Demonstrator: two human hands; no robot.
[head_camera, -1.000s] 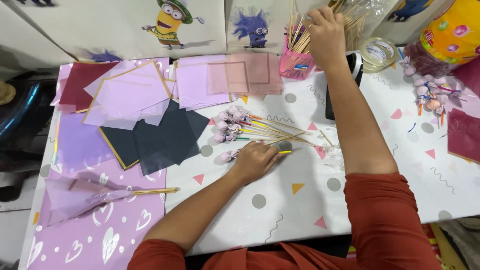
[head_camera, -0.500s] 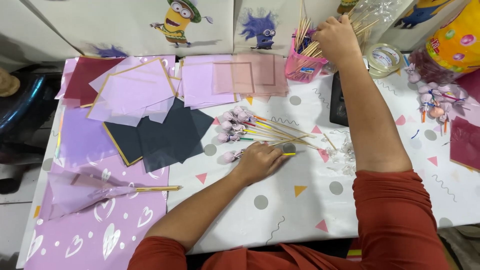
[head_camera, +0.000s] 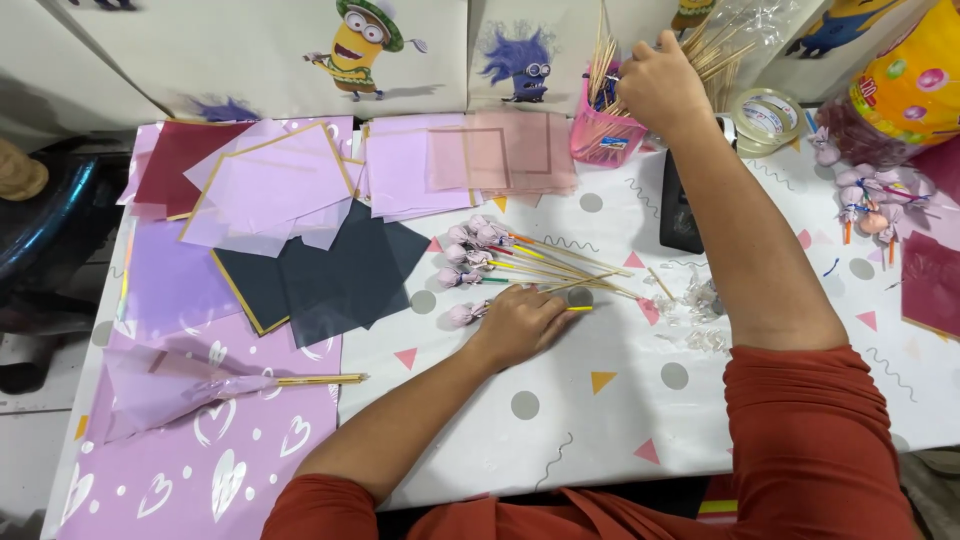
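Wooden skewers (head_camera: 610, 62), thin and pale, stood bunched in a pink mesh basket (head_camera: 603, 135) at the table's far edge, and we saw the right hand (head_camera: 660, 85) closed around several of them. The left hand (head_camera: 522, 325) lay curled, palm down, over a wrapped candy stick (head_camera: 463, 314) on the glossy dotted tablecloth (head_camera: 620, 420), beside translucent lilac sheets (head_camera: 270, 180) and dark square sheets (head_camera: 330, 270).

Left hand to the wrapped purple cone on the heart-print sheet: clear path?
Probably yes. The left hand rests on a wrapped stick; between it and the purple cone lie only flat dark paper sheets, nothing standing up.
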